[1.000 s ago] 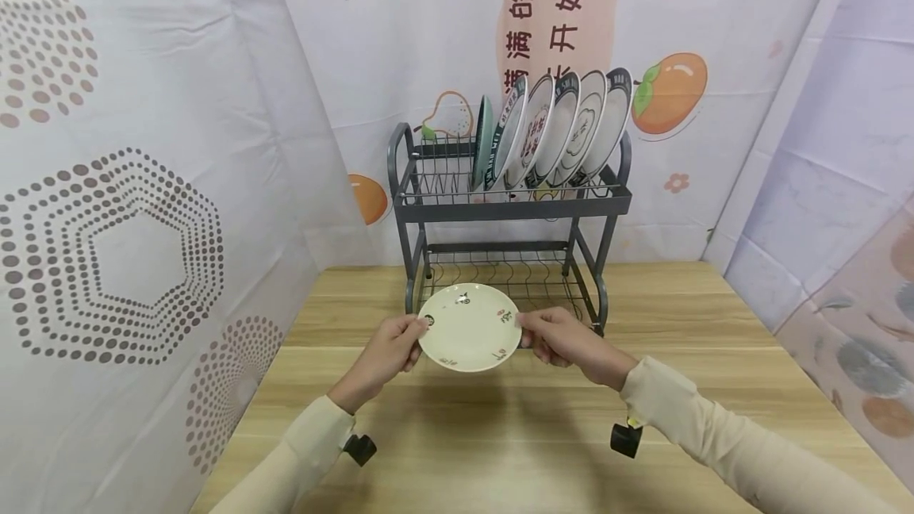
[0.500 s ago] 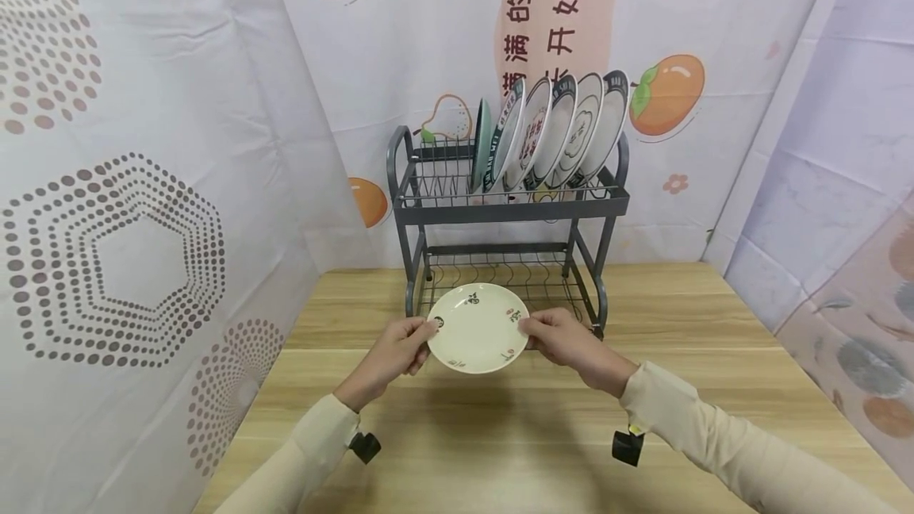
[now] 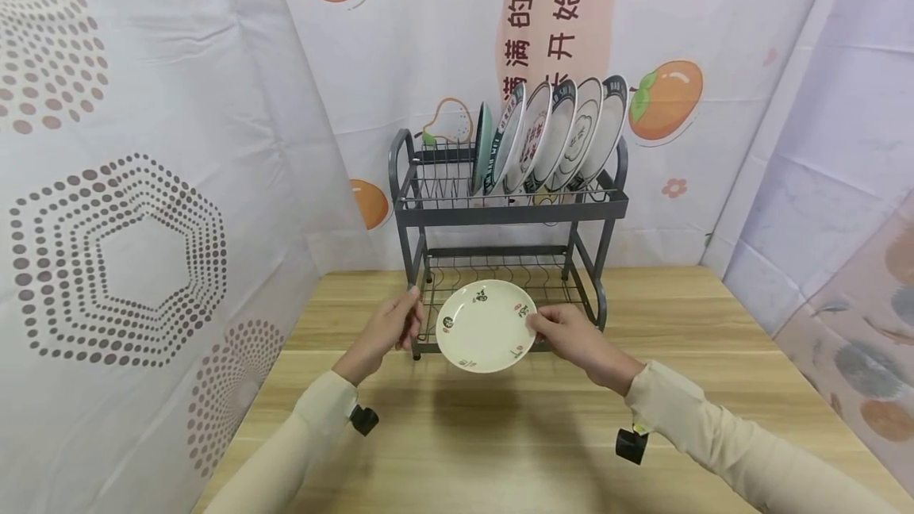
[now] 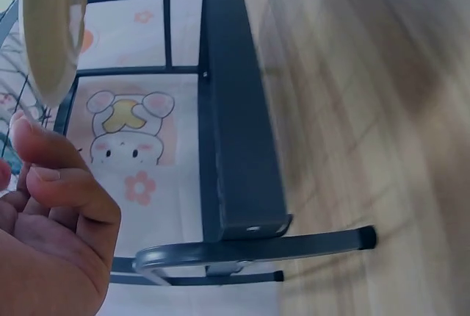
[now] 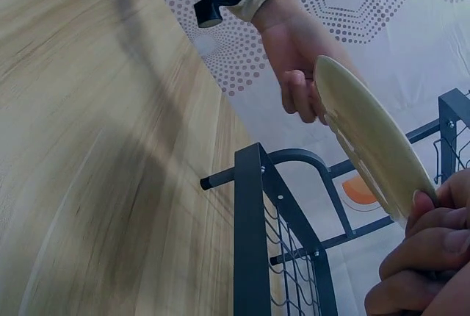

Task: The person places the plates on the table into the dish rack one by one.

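A cream plate (image 3: 485,327) with small printed motifs around its rim is held tilted above the table, in front of the dish rack. My right hand (image 3: 577,342) pinches its right edge between thumb and fingers; in the right wrist view those fingers (image 5: 429,250) curl under the rim. Just left of the plate is my left hand (image 3: 385,331), empty, its fingers loosely bent. The left wrist view shows a gap between the left hand (image 4: 62,213) and the plate (image 4: 50,37).
The two-tier dark grey dish rack (image 3: 510,215) stands at the back of the wooden table (image 3: 664,355). Its top tier holds several upright patterned plates (image 3: 557,141) at the right and a green dish (image 3: 482,149) left of them. Patterned curtains (image 3: 143,260) enclose the table's sides and back.
My left hand has let go of the plate's left edge and moved slightly away. The plate has shifted a little to the right, still in my right hand.
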`<state>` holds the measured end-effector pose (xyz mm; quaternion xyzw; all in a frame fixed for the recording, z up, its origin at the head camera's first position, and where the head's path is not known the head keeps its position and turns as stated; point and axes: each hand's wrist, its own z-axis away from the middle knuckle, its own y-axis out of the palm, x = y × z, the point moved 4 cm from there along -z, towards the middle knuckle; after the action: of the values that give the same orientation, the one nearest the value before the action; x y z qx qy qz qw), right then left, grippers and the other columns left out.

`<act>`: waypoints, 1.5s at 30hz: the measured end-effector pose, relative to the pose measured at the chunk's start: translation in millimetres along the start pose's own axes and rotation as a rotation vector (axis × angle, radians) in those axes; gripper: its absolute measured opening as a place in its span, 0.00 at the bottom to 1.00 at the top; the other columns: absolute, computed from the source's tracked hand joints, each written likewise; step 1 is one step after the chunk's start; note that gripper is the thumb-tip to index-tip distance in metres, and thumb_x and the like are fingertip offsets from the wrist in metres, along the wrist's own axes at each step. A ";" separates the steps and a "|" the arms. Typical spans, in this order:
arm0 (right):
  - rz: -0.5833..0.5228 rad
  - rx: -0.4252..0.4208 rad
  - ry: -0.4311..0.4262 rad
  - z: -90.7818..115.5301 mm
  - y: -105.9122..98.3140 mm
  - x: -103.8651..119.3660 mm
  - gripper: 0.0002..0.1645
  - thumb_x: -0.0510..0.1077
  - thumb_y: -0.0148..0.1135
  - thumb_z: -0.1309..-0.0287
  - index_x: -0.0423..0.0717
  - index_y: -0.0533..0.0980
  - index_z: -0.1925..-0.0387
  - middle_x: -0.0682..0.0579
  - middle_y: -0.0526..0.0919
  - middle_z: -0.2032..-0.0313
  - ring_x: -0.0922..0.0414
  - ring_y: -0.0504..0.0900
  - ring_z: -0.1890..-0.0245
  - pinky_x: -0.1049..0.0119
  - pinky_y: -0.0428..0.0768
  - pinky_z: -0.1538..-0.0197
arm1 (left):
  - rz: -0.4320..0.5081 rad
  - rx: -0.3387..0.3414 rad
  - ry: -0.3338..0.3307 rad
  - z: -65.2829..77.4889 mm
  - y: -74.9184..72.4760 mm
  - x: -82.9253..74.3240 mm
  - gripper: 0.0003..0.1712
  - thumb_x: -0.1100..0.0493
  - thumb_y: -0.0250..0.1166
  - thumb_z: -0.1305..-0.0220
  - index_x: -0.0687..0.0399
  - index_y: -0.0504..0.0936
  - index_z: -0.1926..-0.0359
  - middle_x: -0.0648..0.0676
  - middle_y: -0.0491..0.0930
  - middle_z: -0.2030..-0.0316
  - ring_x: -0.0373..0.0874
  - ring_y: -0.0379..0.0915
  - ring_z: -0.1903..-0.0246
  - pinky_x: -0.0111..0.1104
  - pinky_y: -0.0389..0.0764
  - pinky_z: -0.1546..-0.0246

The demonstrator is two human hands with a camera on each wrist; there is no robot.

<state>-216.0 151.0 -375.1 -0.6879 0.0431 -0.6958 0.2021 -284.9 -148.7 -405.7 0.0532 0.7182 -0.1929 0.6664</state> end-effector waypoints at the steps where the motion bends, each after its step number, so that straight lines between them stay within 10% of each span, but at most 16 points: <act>1: 0.001 0.001 -0.005 0.2 -0.2 1.0 0.19 0.44 0.52 0.24 0.35 0.83 0.61 0.50 0.77 0.71 0.61 0.61 0.79 0.71 0.63 0.76 | 0.013 -0.016 0.007 -2.4 -2.8 -1.8 0.35 0.36 0.43 0.19 0.64 0.74 0.65 0.51 0.72 0.80 0.42 0.65 0.84 0.29 0.64 0.83; 11: -0.004 -0.001 -0.012 0.5 -4.0 5.7 0.18 0.44 0.52 0.24 0.34 0.82 0.62 0.52 0.76 0.75 0.61 0.61 0.79 0.71 0.63 0.76 | 0.199 -0.190 0.069 -27.6 -27.1 -48.8 0.32 0.37 0.45 0.20 0.57 0.75 0.69 0.49 0.72 0.83 0.39 0.64 0.87 0.28 0.66 0.86; 20: 0.004 -0.010 -0.010 0.8 -7.0 6.7 0.18 0.42 0.52 0.24 0.33 0.83 0.60 0.57 0.68 0.83 0.63 0.58 0.82 0.71 0.61 0.76 | 0.247 -0.206 0.154 -45.9 -42.1 -85.0 0.39 0.27 0.47 0.26 0.58 0.75 0.68 0.48 0.71 0.84 0.38 0.61 0.88 0.29 0.65 0.86; 28: 0.025 -0.021 -0.025 0.4 -10.4 15.1 0.18 0.42 0.51 0.24 0.33 0.83 0.58 0.51 0.80 0.74 0.63 0.61 0.80 0.72 0.63 0.76 | 0.272 -0.232 0.177 -55.8 -45.8 -90.7 0.36 0.28 0.55 0.28 0.56 0.74 0.72 0.48 0.69 0.85 0.39 0.61 0.88 0.29 0.63 0.85; 45: 0.109 -0.114 -0.185 4.0 -31.0 75.6 0.18 0.43 0.54 0.25 0.33 0.83 0.62 0.53 0.72 0.79 0.62 0.60 0.85 0.68 0.61 0.80 | 0.243 -0.203 0.158 -58.2 -43.7 -98.3 0.33 0.31 0.60 0.30 0.56 0.73 0.74 0.48 0.69 0.86 0.38 0.61 0.89 0.27 0.64 0.86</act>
<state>-216.9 154.5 -293.4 -0.7563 0.1012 -0.6135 0.2033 -343.6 -150.9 -298.4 0.0873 0.7725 -0.0326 0.6282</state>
